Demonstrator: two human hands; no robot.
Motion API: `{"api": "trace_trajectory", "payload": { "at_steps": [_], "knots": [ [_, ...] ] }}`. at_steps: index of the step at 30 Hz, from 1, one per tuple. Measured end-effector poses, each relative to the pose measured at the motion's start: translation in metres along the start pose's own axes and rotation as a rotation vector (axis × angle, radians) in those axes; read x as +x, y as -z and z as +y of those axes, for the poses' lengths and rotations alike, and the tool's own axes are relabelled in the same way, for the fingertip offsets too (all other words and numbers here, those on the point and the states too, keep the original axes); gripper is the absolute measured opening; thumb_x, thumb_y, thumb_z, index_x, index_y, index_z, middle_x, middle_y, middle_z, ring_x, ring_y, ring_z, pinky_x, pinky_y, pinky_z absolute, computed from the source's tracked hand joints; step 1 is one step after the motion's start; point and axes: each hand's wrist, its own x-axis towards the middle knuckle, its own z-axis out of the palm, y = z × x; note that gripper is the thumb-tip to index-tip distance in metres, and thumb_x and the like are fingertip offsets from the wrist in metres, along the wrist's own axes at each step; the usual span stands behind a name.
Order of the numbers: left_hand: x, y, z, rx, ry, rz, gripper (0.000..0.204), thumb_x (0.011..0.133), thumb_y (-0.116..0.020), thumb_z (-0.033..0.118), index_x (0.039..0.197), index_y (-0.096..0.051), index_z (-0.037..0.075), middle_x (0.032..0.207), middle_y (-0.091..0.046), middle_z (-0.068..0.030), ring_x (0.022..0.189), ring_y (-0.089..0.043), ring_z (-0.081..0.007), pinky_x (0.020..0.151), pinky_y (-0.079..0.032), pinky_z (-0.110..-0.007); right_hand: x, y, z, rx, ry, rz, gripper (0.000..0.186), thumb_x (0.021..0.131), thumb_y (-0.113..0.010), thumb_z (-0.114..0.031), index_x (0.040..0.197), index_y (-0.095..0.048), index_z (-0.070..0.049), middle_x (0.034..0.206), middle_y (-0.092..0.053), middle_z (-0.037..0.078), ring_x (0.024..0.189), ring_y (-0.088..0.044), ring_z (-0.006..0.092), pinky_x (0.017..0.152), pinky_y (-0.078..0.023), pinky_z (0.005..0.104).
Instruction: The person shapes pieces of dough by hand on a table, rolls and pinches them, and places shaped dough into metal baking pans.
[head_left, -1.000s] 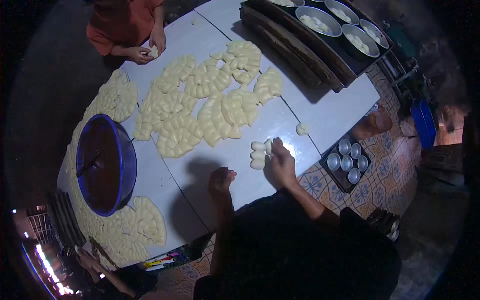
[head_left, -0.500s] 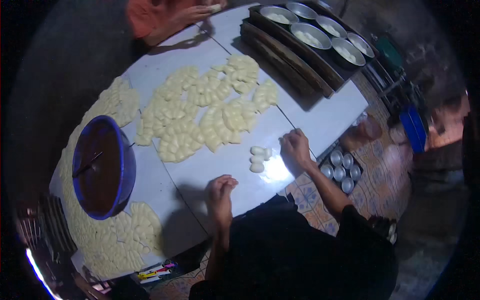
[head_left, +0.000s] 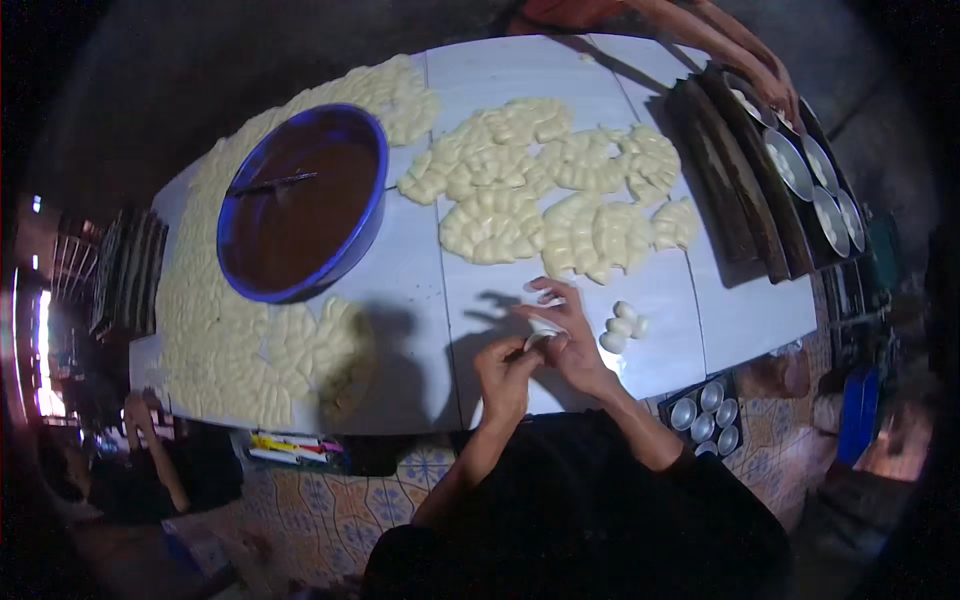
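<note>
Over the front part of the white table, my two hands meet at a small piece of pale dough (head_left: 544, 327). My left hand (head_left: 503, 378) pinches its near side with closed fingers. Cupped against the other side is my right hand (head_left: 574, 347), its upper fingers stretched forward and curved; the dough is partly hidden by both hands. Just right of my right hand lies a small cluster of smooth white dough balls (head_left: 622, 328). Beyond my hands, flattened, scalloped pieces of dough (head_left: 495, 225) overlap on the tabletop (head_left: 410, 270).
A blue tub (head_left: 372, 215) of brown paste with a stick stands left. More dough pieces (head_left: 230, 350) cover the left end. At right, another person's hand (head_left: 770, 92) reaches to metal tins (head_left: 787, 165) in a dark rack (head_left: 715, 165). More tins (head_left: 711, 396) sit below the table edge.
My hands have come together from apart and now hold a piece of dough. The view has turned, shifting the table rightward. The other person's arms have moved to the tins.
</note>
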Motion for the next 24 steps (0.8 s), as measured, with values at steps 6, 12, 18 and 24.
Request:
{"api": "trace_trajectory", "payload": {
  "at_steps": [6,12,18,24],
  "knots": [
    [0.013,0.040,0.015,-1.286,0.265,-0.380,0.095,0.070,-0.062,0.071,0.132,-0.042,0.002,0.122,-0.054,-0.0134,0.109,-0.052,-0.0248,0.086,-0.047,-0.036,0.023,-0.031,0.017,0.644,-0.475,-0.324,0.116,0.062,-0.081,-0.051,0.145,-0.012,-0.007,0.146,-0.026,0.010,0.127,-0.036,0.0203,0.106,-0.030,0.0368],
    [0.160,0.155,0.085,-0.470,-0.380,-0.219,0.079,0.094,-0.027,0.060,0.121,-0.051,-0.010,0.117,-0.059,-0.0179,0.107,-0.056,-0.0259,0.095,-0.042,-0.043,0.020,-0.026,0.053,0.592,-0.438,-0.283,0.139,0.051,-0.080,-0.065,0.148,0.006,-0.014,0.153,-0.001,0.013,0.133,-0.022,0.0300,0.095,-0.040,0.0432],
    [0.238,0.202,0.148,1.022,0.375,0.079,0.078,0.095,-0.016,0.060,0.075,-0.063,0.001,0.074,-0.063,-0.0203,0.089,-0.059,-0.0427,0.086,-0.042,-0.046,0.016,-0.029,0.056,0.589,-0.461,-0.159,0.110,0.071,-0.075,-0.050,0.148,-0.006,-0.015,0.140,-0.030,0.022,0.126,-0.038,0.0285,0.091,-0.041,0.0402],
    [0.178,0.167,0.092,1.959,-0.367,0.199,0.076,0.093,-0.014,0.064,0.090,-0.059,0.003,0.082,-0.062,-0.0164,0.089,-0.062,-0.0298,0.086,-0.045,-0.041,0.021,-0.044,0.059,0.860,-0.421,-0.034,0.077,0.088,-0.063,-0.022,0.148,-0.016,-0.009,0.143,-0.033,0.009,0.115,-0.045,0.0181,0.087,-0.047,0.0276]
  ]
}}
